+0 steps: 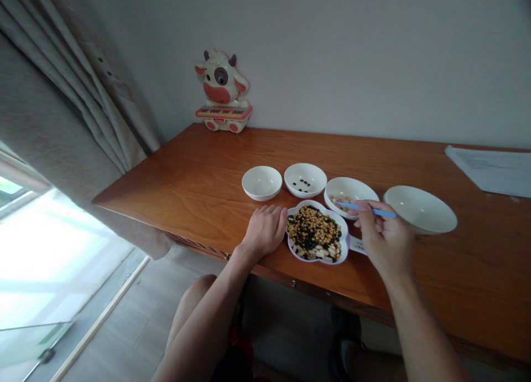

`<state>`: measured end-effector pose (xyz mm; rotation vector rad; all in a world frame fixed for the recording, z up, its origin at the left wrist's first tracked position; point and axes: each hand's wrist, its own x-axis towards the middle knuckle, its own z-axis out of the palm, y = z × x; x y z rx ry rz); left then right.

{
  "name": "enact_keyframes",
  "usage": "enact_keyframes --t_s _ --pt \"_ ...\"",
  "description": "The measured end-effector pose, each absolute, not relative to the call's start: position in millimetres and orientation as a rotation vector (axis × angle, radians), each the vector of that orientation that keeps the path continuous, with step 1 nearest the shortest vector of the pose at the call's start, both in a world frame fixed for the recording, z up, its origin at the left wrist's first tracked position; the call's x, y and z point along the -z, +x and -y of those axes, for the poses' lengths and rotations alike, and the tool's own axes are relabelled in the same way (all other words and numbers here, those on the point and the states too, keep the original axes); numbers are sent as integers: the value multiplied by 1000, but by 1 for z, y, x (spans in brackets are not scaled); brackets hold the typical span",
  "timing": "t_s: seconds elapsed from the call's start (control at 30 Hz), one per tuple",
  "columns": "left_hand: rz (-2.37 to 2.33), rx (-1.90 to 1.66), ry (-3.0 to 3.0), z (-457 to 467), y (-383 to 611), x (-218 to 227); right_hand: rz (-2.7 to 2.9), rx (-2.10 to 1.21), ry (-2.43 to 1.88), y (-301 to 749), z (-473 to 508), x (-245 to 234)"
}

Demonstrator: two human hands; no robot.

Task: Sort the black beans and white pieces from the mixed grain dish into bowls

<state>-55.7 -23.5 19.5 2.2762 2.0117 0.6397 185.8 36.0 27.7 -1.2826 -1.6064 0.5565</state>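
A flower-shaped white and purple tray [346, 243] holds a mix of black beans, yellow kernels and pale flat seeds. My left hand [265, 228] rests closed at its left edge, fingers curled against the rim; the fingertips are hidden. In my right hand [384, 235] is a slim light-blue tool [384, 212] that looks like tweezers. Its tip reaches into a white bowl [360, 187] with pale pieces on the bottom. Left of that bowl, another white bowl [317, 174] contains several black beans. Nothing shows inside the leftmost white bowl [262, 181].
A larger white bowl [423, 207] stands right of my right hand. A label strip [357, 245] lies beside the tray. Papers [493, 169] are at the far right of the wooden table [199, 188]. A cow toy with a keyboard [222, 94] stands at the back, near the curtain [83, 94].
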Motion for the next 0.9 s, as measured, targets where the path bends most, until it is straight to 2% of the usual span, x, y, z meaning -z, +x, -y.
enact_keyframes --t_s 0.9 --pt "-2028 -591 2281 23 -55 -19 1636 -548 -1246 187 -37 -25"
